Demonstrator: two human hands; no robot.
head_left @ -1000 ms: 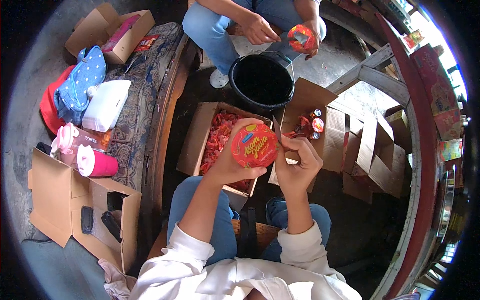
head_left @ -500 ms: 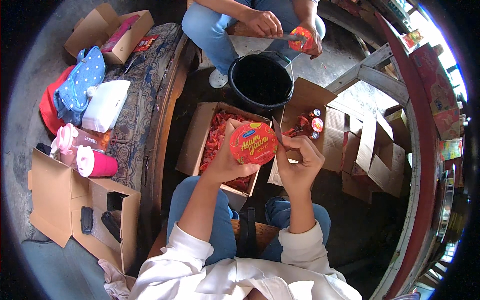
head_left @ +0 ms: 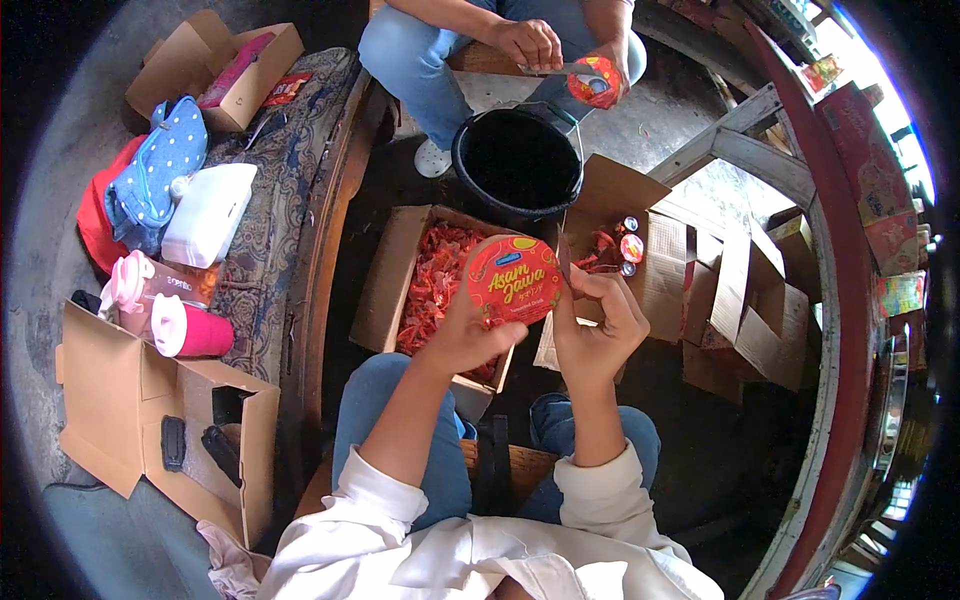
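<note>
My left hand [head_left: 455,340] is wrapped round a red plastic drink cup [head_left: 510,285], its round printed lid facing up at me. In my right hand [head_left: 606,325] is a knife [head_left: 563,250], its thin blade upright along the cup's right edge. Whether the blade touches the rim I cannot tell. Below the cup stands a cardboard box [head_left: 377,290] full of shredded red wrapping [head_left: 440,265]. Across from me, a person's hand [head_left: 530,45] works a flat blade at another red cup [head_left: 594,82] over a black bucket [head_left: 518,160].
An open carton [head_left: 620,180] with several cups [head_left: 631,248] lies to the right, beside more cardboard boxes [head_left: 750,315]. A patterned bench [head_left: 285,190] on the left bears a pink tumbler [head_left: 195,326] and a dotted blue bag [head_left: 157,175]. A red-edged wooden frame [head_left: 835,300] rises at the far right.
The cup in my left hand has turned and tilted slightly. My knife blade has swung more upright beside its rim. The other person's cup has tipped, showing more of its top.
</note>
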